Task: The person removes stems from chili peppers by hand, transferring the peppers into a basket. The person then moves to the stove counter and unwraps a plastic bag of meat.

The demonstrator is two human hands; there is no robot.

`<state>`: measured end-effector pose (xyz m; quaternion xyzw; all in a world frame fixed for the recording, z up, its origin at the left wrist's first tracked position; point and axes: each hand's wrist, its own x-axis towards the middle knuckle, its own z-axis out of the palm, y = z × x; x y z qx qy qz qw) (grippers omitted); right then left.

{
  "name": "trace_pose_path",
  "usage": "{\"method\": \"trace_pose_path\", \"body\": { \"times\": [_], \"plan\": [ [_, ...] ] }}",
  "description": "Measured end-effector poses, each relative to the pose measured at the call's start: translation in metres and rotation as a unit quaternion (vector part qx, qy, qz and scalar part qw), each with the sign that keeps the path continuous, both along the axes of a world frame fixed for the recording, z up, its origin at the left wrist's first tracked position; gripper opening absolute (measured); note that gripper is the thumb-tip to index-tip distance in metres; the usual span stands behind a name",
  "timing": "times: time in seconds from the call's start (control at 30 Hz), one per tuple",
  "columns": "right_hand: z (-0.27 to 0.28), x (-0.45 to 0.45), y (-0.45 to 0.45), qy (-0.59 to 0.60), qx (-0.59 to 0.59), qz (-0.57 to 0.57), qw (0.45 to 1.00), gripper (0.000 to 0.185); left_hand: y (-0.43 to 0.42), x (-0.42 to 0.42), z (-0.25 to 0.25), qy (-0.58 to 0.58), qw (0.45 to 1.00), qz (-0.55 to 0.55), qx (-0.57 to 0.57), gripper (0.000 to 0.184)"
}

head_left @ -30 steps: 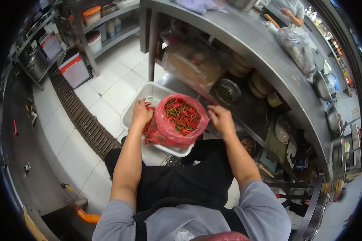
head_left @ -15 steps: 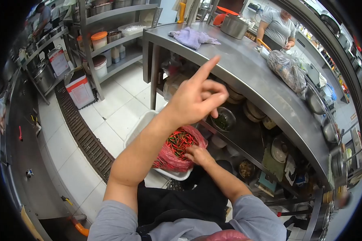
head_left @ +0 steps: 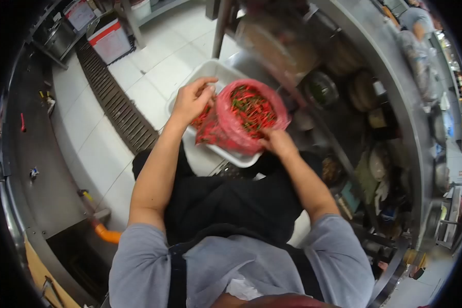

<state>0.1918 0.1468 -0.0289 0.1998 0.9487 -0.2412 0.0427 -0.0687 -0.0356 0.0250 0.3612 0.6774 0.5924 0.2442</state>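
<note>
A pink plastic bag (head_left: 231, 131) full of red and green chili peppers (head_left: 252, 110) stands with its mouth spread wide in a white plastic tub (head_left: 210, 65). My right hand (head_left: 278, 142) is closed on the bag's near right rim, its fingertips partly hidden among the plastic and chilies. Over the tub's left side is my left hand (head_left: 191, 102), index finger stretched out and the other fingers bent, with nothing visible in it. More chilies (head_left: 201, 119) show beside the bag, just below that hand.
A steel table (head_left: 395, 92) curves along the right, with a metal bowl (head_left: 321, 89) on the shelf beneath. On the left, a floor drain grate (head_left: 113, 100) runs past a white and red container (head_left: 109, 41). A steel counter (head_left: 36, 154) lines the far left.
My left hand has come down from its raised, pointing pose to the tub's left side. The right hand stays at the bag's rim. My view has tilted further down.
</note>
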Motion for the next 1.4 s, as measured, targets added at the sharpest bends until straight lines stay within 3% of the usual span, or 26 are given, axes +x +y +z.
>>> {"method": "trace_pose_path", "body": {
  "times": [0.07, 0.13, 0.17, 0.23, 0.27, 0.33, 0.47, 0.53, 0.63, 0.77, 0.83, 0.97, 1.07, 1.17, 1.23, 1.3, 1.37, 1.4],
  "plan": [
    [0.000, -0.006, -0.006, 0.018, -0.007, -0.005, 1.000, 0.036, -0.001, 0.002, -0.008, 0.050, 0.999, 0.010, -0.013, 0.026],
    [0.010, -0.012, -0.009, 0.008, -0.029, -0.001, 1.000, 0.038, 0.005, 0.012, -0.015, 0.336, 0.936, 0.009, 0.100, 0.027],
    [0.006, -0.010, -0.013, 0.014, -0.027, 0.008, 1.000, 0.038, 0.010, 0.024, -0.020, 0.330, 0.940, 0.002, 0.090, 0.027],
    [0.002, -0.015, -0.013, -0.012, -0.018, 0.001, 1.000, 0.032, 0.028, 0.041, -0.023, 0.406, 0.895, -0.116, 0.146, 0.024],
    [-0.002, -0.015, -0.011, 0.027, 0.008, 0.021, 0.999, 0.029, 0.032, 0.049, -0.031, 0.406, 0.896, -0.157, 0.088, 0.020],
    [-0.001, -0.014, -0.015, 0.051, 0.033, 0.032, 0.998, 0.021, 0.032, 0.065, -0.046, 0.395, 0.889, -0.222, -0.065, 0.014],
    [-0.005, -0.010, -0.014, 0.034, 0.002, 0.036, 0.999, 0.020, 0.030, 0.065, -0.040, 0.391, 0.892, -0.214, -0.080, 0.015],
    [-0.008, -0.008, -0.014, 0.047, -0.027, 0.001, 0.999, 0.018, 0.023, 0.061, -0.033, 0.383, 0.864, -0.260, -0.198, 0.012],
    [-0.006, -0.006, -0.015, 0.065, -0.034, -0.006, 0.997, 0.017, 0.019, 0.057, -0.048, 0.348, 0.851, -0.310, -0.242, 0.013],
    [-0.008, -0.005, -0.007, 0.112, -0.018, -0.006, 0.994, 0.015, 0.025, 0.052, -0.038, 0.313, 0.863, -0.318, -0.235, 0.014],
    [0.005, -0.006, -0.006, 0.146, -0.004, -0.050, 0.988, 0.014, 0.029, 0.051, -0.033, 0.287, 0.919, -0.224, -0.151, 0.018],
    [0.007, -0.006, 0.001, 0.172, -0.048, -0.080, 0.981, 0.013, 0.042, 0.057, -0.026, 0.246, 0.948, -0.169, -0.113, 0.020],
    [0.012, -0.006, 0.000, 0.187, -0.079, -0.095, 0.974, 0.013, 0.050, 0.068, -0.036, 0.263, 0.944, -0.198, -0.014, 0.022],
    [0.015, -0.008, -0.003, 0.237, -0.078, -0.063, 0.966, 0.015, 0.057, 0.083, -0.033, 0.286, 0.929, -0.228, -0.063, 0.020],
    [0.022, -0.011, -0.008, 0.252, -0.086, -0.082, 0.960, 0.016, 0.064, 0.085, -0.041, 0.299, 0.927, -0.226, -0.036, 0.021],
    [0.027, -0.012, -0.012, 0.268, -0.093, -0.101, 0.953, 0.017, 0.070, 0.084, -0.048, 0.191, 0.963, -0.184, -0.047, 0.021],
    [0.029, -0.014, -0.016, 0.276, -0.163, -0.199, 0.926, 0.018, 0.072, 0.081, -0.053, 0.145, 0.976, -0.158, -0.029, 0.026],
    [0.027, -0.015, -0.017, 0.278, -0.162, -0.200, 0.925, 0.018, 0.070, 0.080, -0.041, -0.028, 0.982, -0.166, -0.081, 0.026]
  ]
}}
